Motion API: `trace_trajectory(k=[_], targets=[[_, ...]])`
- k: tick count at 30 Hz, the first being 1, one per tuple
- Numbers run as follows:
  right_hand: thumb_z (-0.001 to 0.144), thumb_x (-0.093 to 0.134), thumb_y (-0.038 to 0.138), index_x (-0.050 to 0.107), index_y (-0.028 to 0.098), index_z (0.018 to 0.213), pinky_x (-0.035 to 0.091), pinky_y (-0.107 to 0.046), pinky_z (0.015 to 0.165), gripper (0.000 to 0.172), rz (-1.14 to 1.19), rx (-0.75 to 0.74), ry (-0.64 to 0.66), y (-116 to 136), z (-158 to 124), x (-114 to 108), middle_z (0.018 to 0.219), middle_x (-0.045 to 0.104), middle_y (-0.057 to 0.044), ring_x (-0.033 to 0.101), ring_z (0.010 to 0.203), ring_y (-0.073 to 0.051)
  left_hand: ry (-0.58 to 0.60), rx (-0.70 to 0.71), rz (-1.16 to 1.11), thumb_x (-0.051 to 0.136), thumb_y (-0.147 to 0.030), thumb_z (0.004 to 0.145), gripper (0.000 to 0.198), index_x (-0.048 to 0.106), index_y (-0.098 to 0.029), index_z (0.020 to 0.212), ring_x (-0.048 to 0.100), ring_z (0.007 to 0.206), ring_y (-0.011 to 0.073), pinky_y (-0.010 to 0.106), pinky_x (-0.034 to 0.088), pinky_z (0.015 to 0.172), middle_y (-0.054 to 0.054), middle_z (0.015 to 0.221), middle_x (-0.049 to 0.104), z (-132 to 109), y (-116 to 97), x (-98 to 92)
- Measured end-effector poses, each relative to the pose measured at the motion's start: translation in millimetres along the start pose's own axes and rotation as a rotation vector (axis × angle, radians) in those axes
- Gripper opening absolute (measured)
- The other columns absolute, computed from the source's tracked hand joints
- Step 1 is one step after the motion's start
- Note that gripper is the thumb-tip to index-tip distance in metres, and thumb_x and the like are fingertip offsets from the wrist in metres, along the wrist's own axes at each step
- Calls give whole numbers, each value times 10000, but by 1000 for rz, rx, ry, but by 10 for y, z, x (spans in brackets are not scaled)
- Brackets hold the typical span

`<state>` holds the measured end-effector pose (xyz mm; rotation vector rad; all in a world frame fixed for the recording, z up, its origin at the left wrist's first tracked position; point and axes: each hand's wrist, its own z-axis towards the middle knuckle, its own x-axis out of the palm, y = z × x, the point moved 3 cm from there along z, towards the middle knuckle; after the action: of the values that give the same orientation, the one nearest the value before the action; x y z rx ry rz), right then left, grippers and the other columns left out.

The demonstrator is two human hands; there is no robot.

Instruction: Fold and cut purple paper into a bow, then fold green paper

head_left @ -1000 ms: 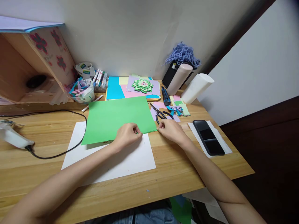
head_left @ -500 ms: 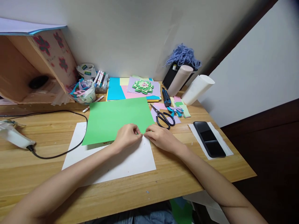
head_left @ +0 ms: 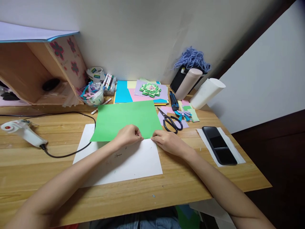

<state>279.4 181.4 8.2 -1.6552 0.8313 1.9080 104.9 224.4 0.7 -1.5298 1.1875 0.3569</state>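
Note:
A large green sheet of paper (head_left: 128, 117) lies partly over a white sheet of paper (head_left: 133, 162), its left near corner lifted a little. My left hand (head_left: 130, 135) pinches the near edge of the green sheet, thumb and fingers together. Close beside it on the right, my right hand (head_left: 166, 141) pinches the same edge near the right corner. Small dark marks show on the white sheet under my left forearm. Black-handled scissors (head_left: 170, 121) lie just beyond my right hand, on pastel paper scraps.
A phone (head_left: 219, 145) rests on white paper at the right. The glue gun (head_left: 26, 132) lies left, its black cord curving to the papers. Behind stand a tub of scraps (head_left: 94, 95), a layered paper flower (head_left: 150, 90), a utility knife (head_left: 173, 101) and two cylinders (head_left: 189, 83).
My hands have moved slightly apart along the near edge of the green sheet. Its left near corner has shifted away from me, uncovering marks on the white sheet. The view has shifted left.

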Motion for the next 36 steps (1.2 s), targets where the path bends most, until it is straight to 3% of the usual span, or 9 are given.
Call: trace_trajectory(k=[13, 31, 36], targets=[[895, 446, 141, 665, 158, 847, 355, -223, 574, 224, 63, 12, -26, -7, -12, 2, 861, 624, -68, 553, 716, -127, 182, -33, 143, 638, -348, 595, 204, 700, -170, 672, 576, 626, 161, 238, 333, 507, 33, 693, 689, -29, 128, -245], [909, 422, 192, 665, 177, 835, 391, -222, 593, 255, 138, 13, -67, -15, -26, -4, 853, 621, -72, 574, 730, -132, 298, -99, 297, 649, -348, 575, 246, 713, -155, 713, 570, 629, 167, 238, 345, 511, 55, 732, 690, -114, 163, -438], [900, 440, 170, 663, 175, 835, 406, -232, 604, 233, 119, 28, -37, -18, -26, -1, 883, 629, -68, 589, 754, -141, 288, -88, 333, 650, -329, 570, 187, 712, -172, 649, 555, 592, 164, 244, 339, 510, 51, 678, 687, -132, 185, -483]])
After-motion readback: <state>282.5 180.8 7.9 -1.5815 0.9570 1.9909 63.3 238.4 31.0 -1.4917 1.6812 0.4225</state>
